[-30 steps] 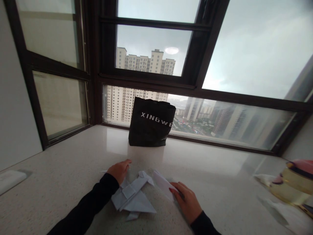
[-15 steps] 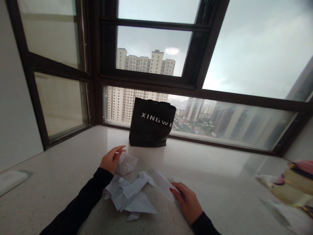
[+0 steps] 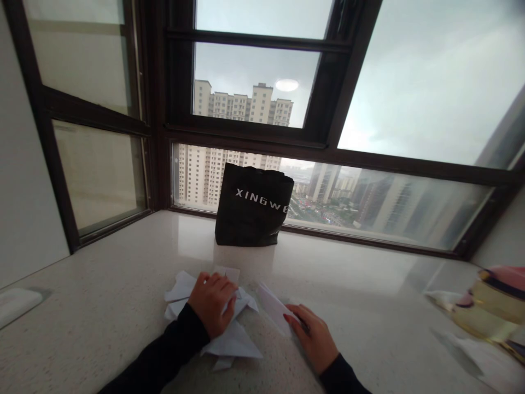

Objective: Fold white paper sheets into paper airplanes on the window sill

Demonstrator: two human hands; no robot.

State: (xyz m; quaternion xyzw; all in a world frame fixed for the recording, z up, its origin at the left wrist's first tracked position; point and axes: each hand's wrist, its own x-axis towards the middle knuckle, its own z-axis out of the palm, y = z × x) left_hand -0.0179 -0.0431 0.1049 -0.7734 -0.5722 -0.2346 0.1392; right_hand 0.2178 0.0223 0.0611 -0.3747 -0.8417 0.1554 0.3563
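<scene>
My left hand (image 3: 214,303) is over a pile of folded white paper pieces (image 3: 233,342), fingers curled down. A folded paper piece (image 3: 228,272) shows just past its fingertips and appears gripped in them; the hand hides most of it. At the pile's left, another paper piece (image 3: 180,285) with folded points sticks out from behind the wrist. Beside the pile, my right hand (image 3: 311,334) pinches the near end of a narrow folded white paper (image 3: 270,306) between thumb and fingers. That paper slants away to the upper left, close to the counter.
A black bag (image 3: 254,210) with white lettering stands beyond the hands, against the window. The speckled white counter (image 3: 369,306) runs under everything. To the right are a yellowish container (image 3: 490,312) and crumpled white material (image 3: 484,355). A white object (image 3: 18,305) lies far left.
My left hand has moved right and toward me, from beside the boxy folded paper to over the pile. Paper at the pile's left has shifted. My right hand still holds its folded paper.
</scene>
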